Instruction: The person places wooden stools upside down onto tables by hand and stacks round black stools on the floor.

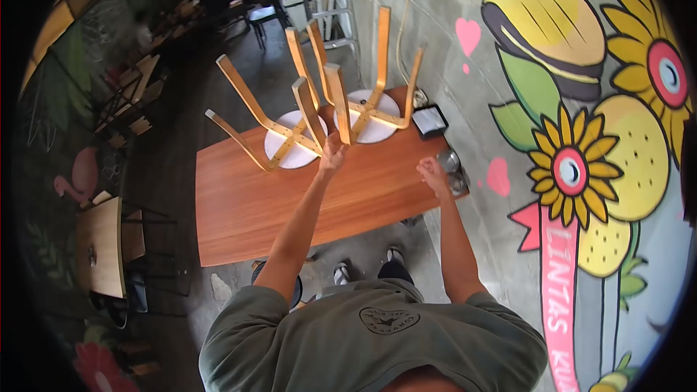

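Observation:
Two round stools with white seats and wooden legs rest upside down on a reddish-brown table (254, 210), their legs pointing up. The left stool (273, 147) and the right stool (381, 127) stand side by side. My left hand (333, 154) is closed at the lower end of a stool leg, between the two seats. My right hand (433, 173) hovers above the table's right end with its fingers curled in and nothing visible in them, close to the metal containers (449, 161).
A black tray (430, 122) with white contents lies by the painted wall (472, 127). At the left stands a light wooden table (100, 247). Behind are a ladder (341, 11), a chair (267, 16) and people in the dim background. A dark stool is partly hidden below my left arm.

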Motion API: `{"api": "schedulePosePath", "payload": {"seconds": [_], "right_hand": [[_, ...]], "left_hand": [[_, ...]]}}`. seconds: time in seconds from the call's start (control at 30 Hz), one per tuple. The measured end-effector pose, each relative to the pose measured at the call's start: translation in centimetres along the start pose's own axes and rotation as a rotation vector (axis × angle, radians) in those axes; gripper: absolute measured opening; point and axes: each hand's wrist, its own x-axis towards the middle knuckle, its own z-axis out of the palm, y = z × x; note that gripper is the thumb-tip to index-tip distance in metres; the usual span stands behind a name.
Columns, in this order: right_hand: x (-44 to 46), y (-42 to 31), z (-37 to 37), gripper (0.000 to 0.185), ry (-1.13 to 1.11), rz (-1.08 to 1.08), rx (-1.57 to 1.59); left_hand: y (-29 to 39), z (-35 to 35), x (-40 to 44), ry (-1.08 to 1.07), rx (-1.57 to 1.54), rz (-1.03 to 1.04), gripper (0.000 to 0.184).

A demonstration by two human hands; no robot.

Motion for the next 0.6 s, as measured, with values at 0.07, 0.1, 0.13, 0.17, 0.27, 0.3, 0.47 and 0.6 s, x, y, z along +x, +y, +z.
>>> {"api": "schedulePosePath", "payload": {"seconds": [0.07,0.1,0.13,0.17,0.27,0.3,0.47,0.6], "right_hand": [[5.8,-3.1,0.3,0.033,0.139,-0.233,-0.151],[8.3,-4.6,0.4,0.033,0.100,-0.261,-0.147],[10.6,-5.9,0.4,0.040,0.167,-0.328,-0.208],[12.8,-6.9,0.6,0.048,0.231,-0.395,-0.265],[19.0,-7.7,1.0,0.070,0.134,-0.508,-0.110],[19.9,-8.8,1.7,0.076,0.101,-0.483,-0.010],[21.1,-10.0,1.8,0.069,0.077,-0.432,0.050],[21.4,-7.9,-1.0,0.054,-0.077,-0.256,0.124]], "left_hand": [[0.9,1.2,2.7,-0.027,0.070,-0.044,0.070],[-1.2,2.0,4.7,0.016,0.167,-0.016,0.077],[-1.9,2.8,6.0,0.122,0.308,0.094,0.088],[-0.9,3.5,6.8,0.224,0.303,0.142,0.091],[0.5,4.2,9.4,0.313,0.288,0.046,0.092],[1.8,4.2,9.9,0.322,0.283,0.008,0.089],[4.7,3.9,10.3,0.274,0.133,-0.115,0.052],[1.8,4.0,7.5,0.273,0.131,0.038,0.050]]}}
